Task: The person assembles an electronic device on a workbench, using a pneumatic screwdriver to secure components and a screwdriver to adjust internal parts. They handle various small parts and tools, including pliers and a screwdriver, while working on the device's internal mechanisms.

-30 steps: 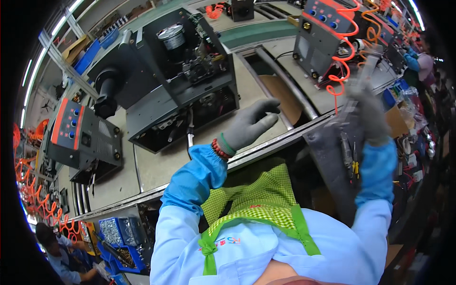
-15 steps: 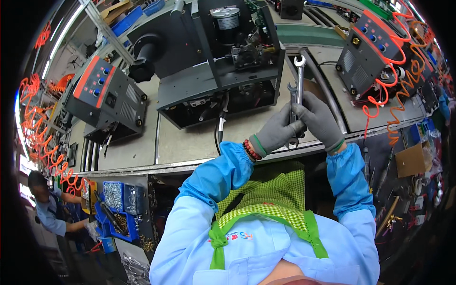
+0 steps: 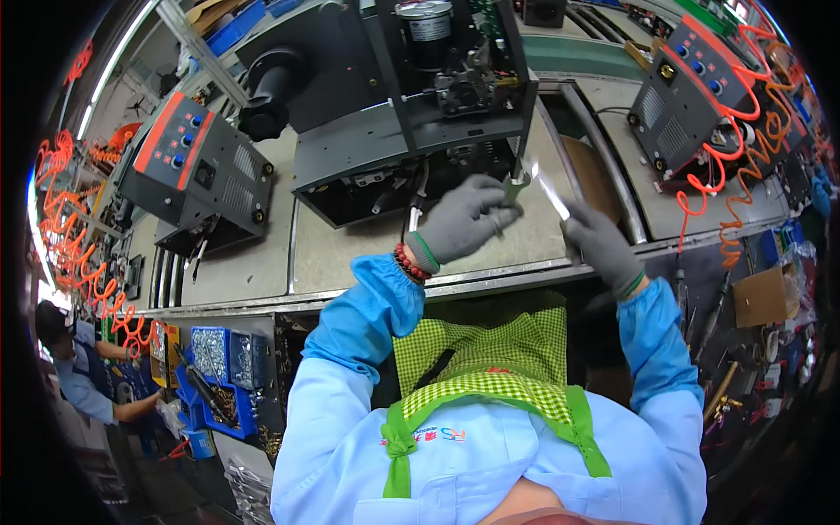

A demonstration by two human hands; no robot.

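Note:
My left hand [image 3: 464, 223], in a grey glove, is closed around a dark open-ended wrench [image 3: 517, 187] whose jaw points away from me. In my right hand [image 3: 600, 247], also gloved in grey, is a second, shiny wrench [image 3: 552, 193], smeared by motion and tilted up to the left. The two tools are apart. Just beyond my left hand stands a dark grey machine housing [image 3: 350, 157], open at the front and top, with cables and a metal cylinder [image 3: 424, 33] inside. A black spool holder [image 3: 271, 96] juts from its left panel.
Finished-looking grey machines with orange trim stand left [image 3: 210, 166] and right [image 3: 678, 105]. Coiled orange hoses [image 3: 731, 197] hang at both sides. Metal rollers [image 3: 604, 162] cross the bench. Blue bins of screws [image 3: 210, 357] sit lower left, near another person [image 3: 83, 363].
My hands have moved apart, each with a wrench that was held together with the other before. The left hand has gone left; the right wrench now tilts.

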